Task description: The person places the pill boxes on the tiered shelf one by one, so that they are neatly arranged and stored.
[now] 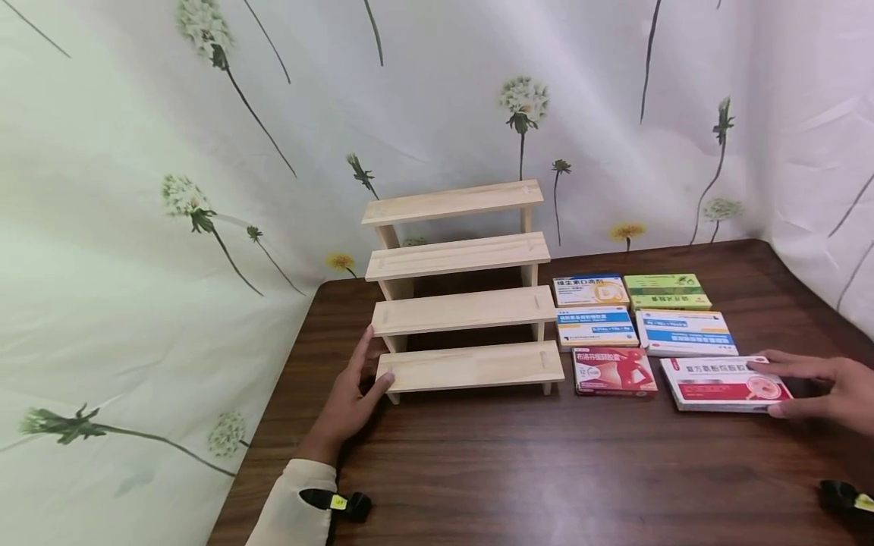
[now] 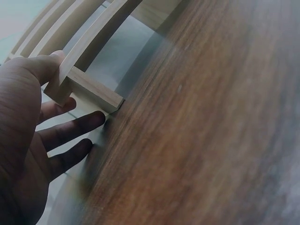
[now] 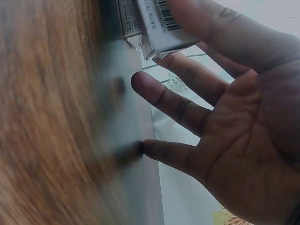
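Note:
A stepped wooden rack [image 1: 471, 368] of pale boards stands on the dark table. My left hand [image 1: 351, 398] holds its left end, the thumb on top of the lowest board and the index finger at the side; in the left wrist view, the other fingers [image 2: 72, 131] extend loosely below. On the right, my right hand [image 1: 829, 387] pinches the right end of a white and red medicine box [image 1: 717, 387] between thumb and fingers. In the right wrist view the box end [image 3: 161, 23] shows a barcode, and the lower fingers [image 3: 168, 101] are spread.
Beside the rack lie a red box [image 1: 614, 371], two blue-and-white boxes [image 1: 597, 327] [image 1: 686, 332], an orange-and-blue vitamin D box [image 1: 589, 290] and a green box [image 1: 668, 292]. A dandelion-print curtain [image 1: 451, 91] hangs behind the table [image 1: 519, 470].

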Tool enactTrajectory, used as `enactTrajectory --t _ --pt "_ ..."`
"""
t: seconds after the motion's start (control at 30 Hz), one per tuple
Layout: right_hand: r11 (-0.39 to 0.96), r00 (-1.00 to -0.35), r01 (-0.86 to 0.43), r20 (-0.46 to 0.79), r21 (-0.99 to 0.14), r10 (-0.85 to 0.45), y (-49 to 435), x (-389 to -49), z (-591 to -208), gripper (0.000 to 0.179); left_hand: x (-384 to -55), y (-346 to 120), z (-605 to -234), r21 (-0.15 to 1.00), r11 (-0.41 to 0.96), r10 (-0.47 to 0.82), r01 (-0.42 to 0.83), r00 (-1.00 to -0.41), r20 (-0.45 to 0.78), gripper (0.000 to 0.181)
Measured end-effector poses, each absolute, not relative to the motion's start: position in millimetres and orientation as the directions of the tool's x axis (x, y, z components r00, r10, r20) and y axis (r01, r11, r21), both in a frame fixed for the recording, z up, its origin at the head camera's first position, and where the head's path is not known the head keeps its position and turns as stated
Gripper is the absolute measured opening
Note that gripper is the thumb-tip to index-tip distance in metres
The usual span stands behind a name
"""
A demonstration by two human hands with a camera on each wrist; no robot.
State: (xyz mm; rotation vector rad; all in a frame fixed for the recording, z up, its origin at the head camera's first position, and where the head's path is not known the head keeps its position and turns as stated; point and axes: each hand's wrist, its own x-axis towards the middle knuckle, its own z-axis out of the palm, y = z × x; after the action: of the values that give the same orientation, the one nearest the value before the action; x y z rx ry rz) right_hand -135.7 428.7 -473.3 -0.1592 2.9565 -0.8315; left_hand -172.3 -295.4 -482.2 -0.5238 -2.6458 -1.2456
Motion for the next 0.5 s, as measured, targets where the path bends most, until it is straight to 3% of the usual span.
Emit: enactTrajectory --t 0.1,0.37,0.5 --pt "0.825 -0.992 -0.119 0.032 -0.553 -0.122 432.2 -131.2 -475.5 0.074 -173.0 -293.4 -482.9 0.714 0.582 0.247 0.388 -0.922 0.299 0.091" --pt "0.805 -0.995 -0.099 0.038 -0.585 -0.095 431.5 -130.4 -466.5 0.078 -173.8 -292.7 -485.0 0.709 0.584 0.240 0.395 -0.919 0.314 0.090" --pt "0.735 -0.991 -0.131 0.113 -0.665 -0.074 424.6 -130.1 -462.7 0.069 -173.8 -294.0 -485.3 0.715 0.583 0.235 0.387 -0.922 0.307 0.091"
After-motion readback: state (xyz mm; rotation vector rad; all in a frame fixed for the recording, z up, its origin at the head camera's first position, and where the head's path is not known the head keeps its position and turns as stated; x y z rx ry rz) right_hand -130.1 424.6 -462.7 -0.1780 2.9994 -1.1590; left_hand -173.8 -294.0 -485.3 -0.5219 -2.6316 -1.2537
